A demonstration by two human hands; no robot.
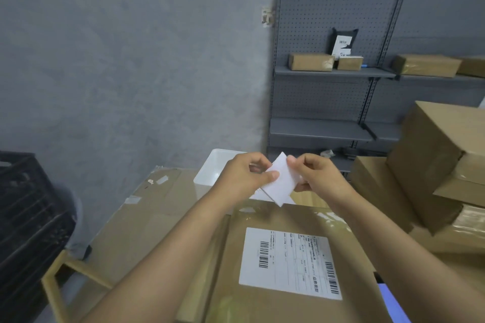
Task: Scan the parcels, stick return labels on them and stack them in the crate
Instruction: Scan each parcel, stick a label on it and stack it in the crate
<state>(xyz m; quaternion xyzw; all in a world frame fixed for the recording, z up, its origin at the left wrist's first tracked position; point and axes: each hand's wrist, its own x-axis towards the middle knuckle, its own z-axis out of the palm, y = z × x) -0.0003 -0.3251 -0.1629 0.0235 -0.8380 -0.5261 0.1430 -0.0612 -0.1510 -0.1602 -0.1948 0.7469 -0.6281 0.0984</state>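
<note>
Parcel: brown carton [283, 257] lying flat right under the camera, printed face up, set there most likely so a return label can be pressed onto its top
Shipping label: white sheet [290, 263] stuck on the carton lid, with barcodes at its left and right ends; the printed lines are too small and blurred to read
Left hand: [244, 178] raised over the far edge of the parcel, thumb and forefinger pinching the left edge of a white slip
Right hand: [315, 178] level with it, fingertips nipping the slip's upper corner, the other fingers curled behind the paper
Return label: blank white slip [279, 181] held between both hands, tilted, its lower corner hanging just above the parcel; the two-handed pinch looks like peeling the backing off, though no split between layers can be made out
White tray: [212, 168] on the table just behind the hands, probably where the label supply sits, within easy reach
Work surface: flattened cardboard [147, 217] with bits of old tape, spread under the parcel
Crate: black slatted crate [26, 217] at the left beside the table, well apart from the parcel, waiting for stacked parcels
Other cartons: piled boxes [433, 165] at the right, near the parcel
Shelving: grey pegboard rack [341, 73] against the wall with small boxes and a dark mailer bag; its label is unreadable
Step in hand: labelling, as I judge it; stacking not yet done
</note>
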